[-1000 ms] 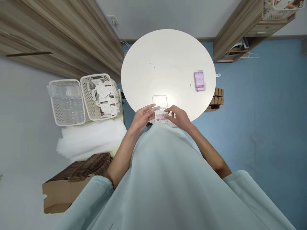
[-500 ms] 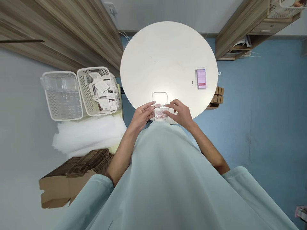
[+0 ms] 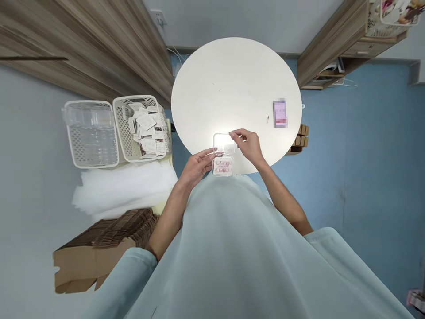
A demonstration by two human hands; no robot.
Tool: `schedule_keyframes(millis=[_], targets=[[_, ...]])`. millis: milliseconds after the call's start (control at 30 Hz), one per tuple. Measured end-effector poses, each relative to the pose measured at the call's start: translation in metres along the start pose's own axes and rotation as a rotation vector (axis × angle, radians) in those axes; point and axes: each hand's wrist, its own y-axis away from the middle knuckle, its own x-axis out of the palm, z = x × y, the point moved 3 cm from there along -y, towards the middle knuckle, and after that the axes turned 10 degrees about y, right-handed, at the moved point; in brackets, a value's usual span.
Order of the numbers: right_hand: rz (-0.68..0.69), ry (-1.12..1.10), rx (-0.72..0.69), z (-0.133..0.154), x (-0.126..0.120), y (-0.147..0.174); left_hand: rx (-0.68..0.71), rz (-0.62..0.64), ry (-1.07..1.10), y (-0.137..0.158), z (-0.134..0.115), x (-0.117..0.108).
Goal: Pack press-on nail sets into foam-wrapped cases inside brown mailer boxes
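A small clear plastic box [image 3: 223,173] lies opened out at the near edge of the round white table, close to my body. Pink, bead-like pieces [image 3: 223,166] sit in rows on a white card in its near half. Its transparent lid [image 3: 223,144] is folded back, away from me. My left hand [image 3: 195,168] grips the box from the left near the hinge, fingers partly beneath the see-through plastic. At the lid's far right corner, the thumb and forefinger of my right hand [image 3: 249,146] are pinched together on the edge.
A phone-like object [image 3: 280,113], pixelated, lies on the right of the table [image 3: 239,79]. To the left stand a basket of white cards [image 3: 142,126] and a basket of clear plastic boxes [image 3: 91,137]. White wrapping sheets [image 3: 126,186] and flattened cardboard [image 3: 96,261] lie nearer.
My right hand has moved from the pink pieces and hinge area to the lid's far right corner. My left hand keeps its hold on the box. The view has shifted slightly.
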Motion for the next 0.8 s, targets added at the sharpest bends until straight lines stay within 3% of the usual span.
schedule_keyframes(millis=[233, 467, 600, 733, 800], targets=[[0.039, 0.026, -0.189, 0.046, -0.023, 0.034, 0.049, -0.024, 0.059, -0.001, -0.006, 0.004], [0.131, 0.027, -0.242, 0.042, -0.031, 0.070, 0.091, -0.008, 0.033, 0.003, -0.023, 0.014], [0.130, 0.017, -0.171, 0.030, -0.028, 0.078, 0.104, -0.017, 0.022, 0.003, -0.029, 0.012], [0.132, -0.015, 0.038, 0.018, -0.022, 0.077, 0.131, -0.009, 0.002, 0.004, -0.033, 0.012], [0.199, -0.071, 0.142, 0.014, -0.017, 0.075, 0.141, -0.006, -0.025, 0.006, -0.036, 0.013]])
